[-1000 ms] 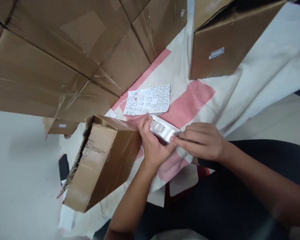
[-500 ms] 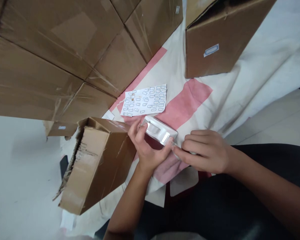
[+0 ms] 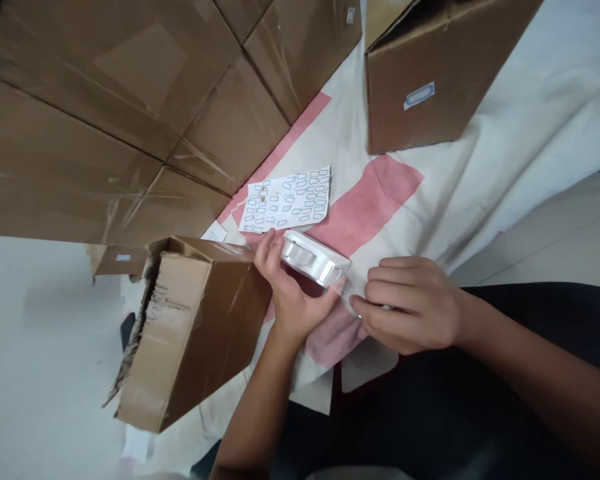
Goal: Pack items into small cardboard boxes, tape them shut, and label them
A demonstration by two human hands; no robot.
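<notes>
My left hand (image 3: 295,293) grips a small white plastic case (image 3: 314,259) by its ends, thumb at the near right end and fingers at the far left. The case has a raised rounded panel and a smaller flap-like piece; its exact kind I cannot make out. My right hand (image 3: 410,303) is closed just right of it, with thumb and forefinger pinching a clear plastic strip (image 3: 349,293). That strip spans the gap towards my left thumb. Beyond the case lies a white sheet of small blue-edged labels (image 3: 287,200) on the pink-and-white cloth (image 3: 375,193).
A torn-open cardboard box (image 3: 200,333) stands close to my left forearm. Stacked taped cartons (image 3: 130,120) rise at the far left. Another open carton (image 3: 420,100) with a blue-edged label stands at the far right. A small paper piece (image 3: 214,232) lies beside the label sheet.
My right hand has drawn slightly away from the white case, and more of the clear strip shows between the hands. My left hand still holds the case; the view has shifted a little.
</notes>
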